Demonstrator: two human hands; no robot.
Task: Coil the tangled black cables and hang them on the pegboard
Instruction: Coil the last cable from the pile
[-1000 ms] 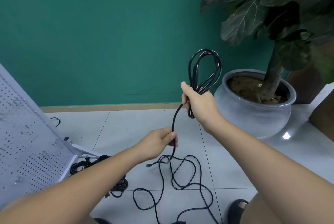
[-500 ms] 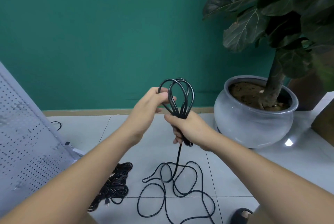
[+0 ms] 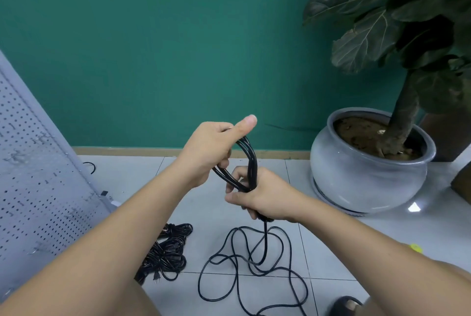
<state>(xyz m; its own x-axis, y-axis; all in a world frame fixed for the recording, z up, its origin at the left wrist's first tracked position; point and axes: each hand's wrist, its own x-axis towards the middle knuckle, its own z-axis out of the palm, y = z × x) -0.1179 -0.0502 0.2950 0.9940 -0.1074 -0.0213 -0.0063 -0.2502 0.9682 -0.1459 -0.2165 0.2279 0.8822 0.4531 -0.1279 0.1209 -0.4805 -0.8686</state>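
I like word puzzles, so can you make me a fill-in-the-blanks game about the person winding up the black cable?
1. The left hand and right hand both grip loops of one black ____.
2. Its loose length trails down onto the tiled ____.
3. The plant grows in a round grey ____.
4. The pegboard is at the picture's ____ edge.

Missing words: cable, floor, pot, left.

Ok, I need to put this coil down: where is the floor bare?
Bare tile lies along the baseboard between the pegboard and the grey pot, and in front of the pot, right of the loose cable loops. Crowded: the tangled bundle by the pegboard's foot, and the loops under the coil.
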